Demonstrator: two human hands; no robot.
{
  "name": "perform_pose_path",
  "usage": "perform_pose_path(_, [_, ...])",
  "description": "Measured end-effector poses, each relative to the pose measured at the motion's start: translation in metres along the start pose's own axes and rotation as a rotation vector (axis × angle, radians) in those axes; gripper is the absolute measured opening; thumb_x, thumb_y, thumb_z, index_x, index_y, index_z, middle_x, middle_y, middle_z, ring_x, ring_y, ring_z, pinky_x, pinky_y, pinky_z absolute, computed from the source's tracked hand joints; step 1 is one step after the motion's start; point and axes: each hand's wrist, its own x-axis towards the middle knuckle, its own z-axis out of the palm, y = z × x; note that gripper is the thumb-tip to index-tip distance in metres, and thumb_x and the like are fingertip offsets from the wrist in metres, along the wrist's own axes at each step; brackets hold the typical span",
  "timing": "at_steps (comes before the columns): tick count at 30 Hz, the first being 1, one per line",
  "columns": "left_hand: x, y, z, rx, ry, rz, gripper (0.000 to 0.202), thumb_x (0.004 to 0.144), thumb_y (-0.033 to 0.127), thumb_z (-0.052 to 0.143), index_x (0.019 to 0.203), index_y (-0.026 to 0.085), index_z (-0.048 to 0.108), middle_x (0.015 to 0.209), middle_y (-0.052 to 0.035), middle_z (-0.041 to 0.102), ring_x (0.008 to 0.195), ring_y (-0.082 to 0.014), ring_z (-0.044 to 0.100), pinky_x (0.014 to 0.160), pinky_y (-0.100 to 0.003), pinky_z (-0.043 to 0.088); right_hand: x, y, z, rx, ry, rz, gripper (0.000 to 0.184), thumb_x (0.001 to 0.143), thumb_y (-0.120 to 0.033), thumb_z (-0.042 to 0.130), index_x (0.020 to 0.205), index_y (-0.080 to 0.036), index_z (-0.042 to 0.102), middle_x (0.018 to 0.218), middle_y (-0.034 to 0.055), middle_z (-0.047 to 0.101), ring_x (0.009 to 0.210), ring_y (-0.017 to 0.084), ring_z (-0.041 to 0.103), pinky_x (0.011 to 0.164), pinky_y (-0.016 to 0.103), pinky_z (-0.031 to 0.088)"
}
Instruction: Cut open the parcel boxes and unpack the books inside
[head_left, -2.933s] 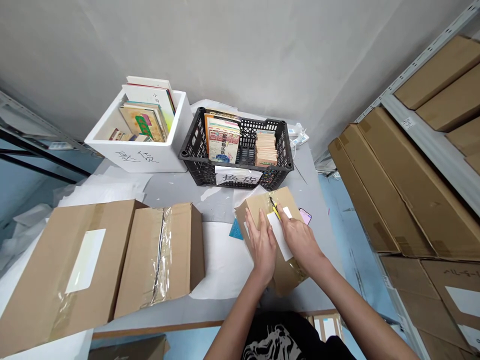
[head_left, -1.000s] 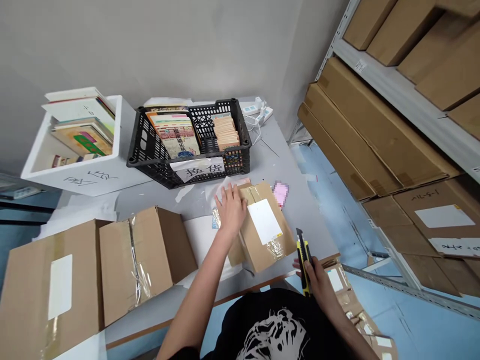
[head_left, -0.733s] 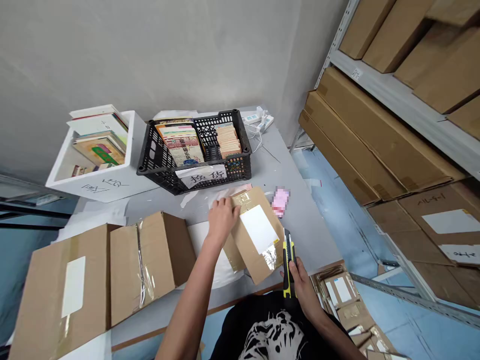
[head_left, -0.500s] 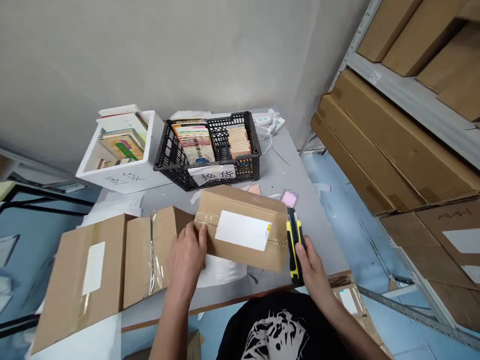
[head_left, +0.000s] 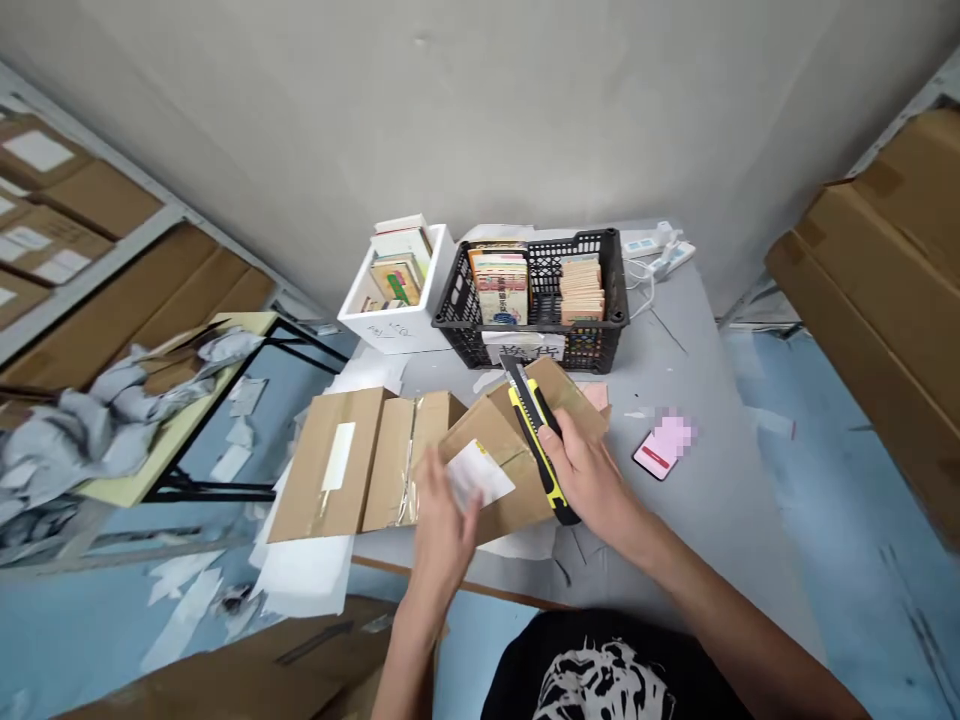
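A small taped cardboard box (head_left: 517, 440) with a white label sits on the grey table (head_left: 697, 520) in front of me. My left hand (head_left: 442, 525) is on its near left end, blurred by motion, fingers spread against the box. My right hand (head_left: 589, 475) is closed round a yellow and black utility knife (head_left: 536, 435). The knife lies across the top of the box, its blade end pointing away toward the black crate (head_left: 540, 300).
Two larger taped cardboard boxes (head_left: 360, 460) lie left of the small box. A white foam bin (head_left: 397, 325) and the black crate hold books at the table's back. A phone (head_left: 664, 445) lies to the right. Shelves with flat cartons (head_left: 877, 260) stand on both sides.
The box was turned round and now lies at an angle. My right hand brought the knife from beside the box onto its top. My view swung left.
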Motion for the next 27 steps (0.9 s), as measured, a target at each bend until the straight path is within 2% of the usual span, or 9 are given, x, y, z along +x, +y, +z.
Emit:
perform_pose_path(3, [0.020, 0.019, -0.002, -0.044, -0.025, 0.283, 0.110, 0.072, 0.066, 0.058, 0.150, 0.018, -0.003, 0.155, -0.0243, -0.001, 0.142, -0.0428, 0.002, 0.106, -0.066, 0.020, 0.007, 0.002, 0.000, 0.027, -0.023, -0.029, 0.029, 0.095, -0.041, 0.028, 0.094, -0.023, 0.050, 0.070, 0.0023, 0.060, 0.070, 0.021, 0.062, 0.062, 0.029, 0.042])
perform_pose_path(5, [0.033, 0.028, 0.000, -0.041, -0.032, 0.346, 0.127, 0.059, 0.073, 0.065, 0.150, 0.020, -0.007, 0.154, -0.0249, -0.011, 0.140, -0.0476, -0.005, 0.103, -0.071, 0.014, 0.010, 0.007, -0.003, 0.062, -0.042, -0.040, 0.029, 0.095, -0.041, 0.028, 0.096, -0.023, 0.051, 0.075, 0.0033, 0.062, 0.078, 0.021, 0.063, 0.066, 0.029, 0.043])
perform_pose_path(8, [0.052, 0.031, 0.005, -0.085, -0.029, 0.365, 0.132, 0.056, 0.079, 0.060, 0.149, 0.019, -0.011, 0.153, -0.0269, -0.011, 0.140, -0.0487, -0.005, 0.103, -0.071, 0.011, 0.012, 0.014, -0.007, 0.097, -0.083, -0.027, 0.031, 0.095, -0.042, 0.027, 0.098, -0.023, 0.051, 0.074, 0.0026, 0.062, 0.081, 0.021, 0.063, 0.068, 0.029, 0.045])
perform_pose_path(12, [0.072, 0.020, 0.014, -0.197, 0.041, 0.320, 0.105, 0.073, 0.080, 0.036, 0.150, 0.020, -0.002, 0.151, -0.0217, 0.013, 0.140, -0.0396, 0.012, 0.108, -0.062, 0.012, 0.014, 0.015, -0.010, 0.092, -0.172, -0.029, 0.031, 0.095, -0.044, 0.028, 0.091, -0.023, 0.051, 0.074, 0.0017, 0.062, 0.078, 0.020, 0.063, 0.067, 0.029, 0.046])
perform_pose_path(15, [0.086, 0.013, 0.025, -0.235, 0.088, 0.287, 0.079, 0.087, 0.068, 0.019, 0.150, 0.022, 0.012, 0.143, -0.0178, 0.029, 0.133, -0.0337, 0.026, 0.106, -0.057, 0.018, 0.014, 0.012, -0.016, 0.003, -0.191, -0.013, 0.029, 0.094, -0.041, 0.032, 0.096, -0.023, 0.054, 0.074, 0.0013, 0.064, 0.072, 0.019, 0.063, 0.062, 0.029, 0.045])
perform_pose_path(18, [0.098, 0.010, 0.037, -0.216, 0.079, 0.222, 0.063, 0.093, 0.053, 0.019, 0.149, 0.023, 0.021, 0.135, -0.0162, 0.037, 0.125, -0.0301, 0.034, 0.102, -0.054, 0.023, 0.010, 0.012, -0.025, -0.026, -0.181, 0.061, 0.035, 0.093, -0.035, 0.035, 0.122, -0.023, 0.051, 0.069, -0.0004, 0.065, 0.063, 0.017, 0.064, 0.058, 0.027, 0.045])
perform_pose_path(21, [0.108, 0.012, 0.045, -0.186, 0.052, 0.180, 0.059, 0.093, 0.046, 0.023, 0.148, 0.023, 0.024, 0.133, -0.0151, 0.039, 0.122, -0.0282, 0.035, 0.100, -0.050, 0.024, 0.002, 0.016, -0.028, -0.051, -0.198, 0.070, 0.051, 0.094, -0.030, 0.034, 0.144, -0.025, 0.034, 0.059, -0.0041, 0.062, 0.051, 0.014, 0.059, 0.052, 0.024, 0.043])
perform_pose_path(23, [0.111, 0.014, 0.048, -0.159, 0.027, 0.172, 0.058, 0.093, 0.043, 0.025, 0.148, 0.023, 0.025, 0.132, -0.0146, 0.040, 0.121, -0.0275, 0.035, 0.100, -0.049, 0.024, -0.002, 0.021, -0.027, -0.110, -0.198, 0.037, 0.053, 0.094, -0.029, 0.033, 0.147, -0.027, 0.029, 0.054, -0.0058, 0.058, 0.045, 0.012, 0.055, 0.049, 0.023, 0.041])
perform_pose_path(27, [0.115, 0.020, 0.051, -0.125, -0.003, 0.160, 0.057, 0.093, 0.040, 0.027, 0.147, 0.024, 0.025, 0.133, -0.0145, 0.040, 0.122, -0.0270, 0.035, 0.100, -0.047, 0.024, -0.002, 0.027, -0.024, -0.210, -0.170, 0.000, 0.051, 0.094, -0.027, 0.031, 0.145, -0.027, 0.033, 0.049, -0.0060, 0.052, 0.041, 0.011, 0.050, 0.046, 0.022, 0.037])
